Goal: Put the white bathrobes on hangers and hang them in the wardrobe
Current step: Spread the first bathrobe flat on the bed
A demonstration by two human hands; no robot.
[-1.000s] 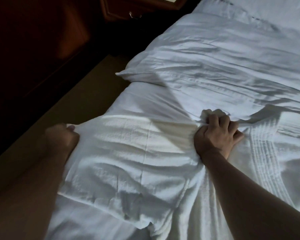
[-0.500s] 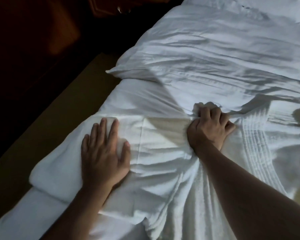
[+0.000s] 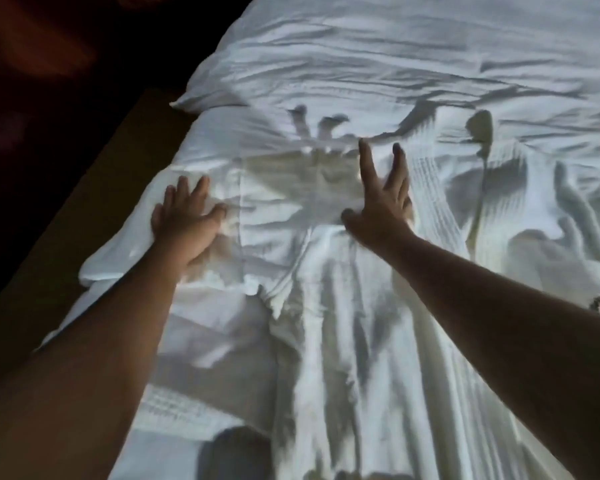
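Plainly left hand presses bathrobe; right hand perhaps hovers.

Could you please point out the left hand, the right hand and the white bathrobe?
left hand (image 3: 185, 225): head view, back of hand.
right hand (image 3: 384, 212): head view, back of hand.
white bathrobe (image 3: 326, 320): head view, crumpled middle.

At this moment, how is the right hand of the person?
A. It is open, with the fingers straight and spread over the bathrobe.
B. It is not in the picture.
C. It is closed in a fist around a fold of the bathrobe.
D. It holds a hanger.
A: the right hand shows straight, spread fingers over the white bathrobe lying on the bed, and it holds nothing.
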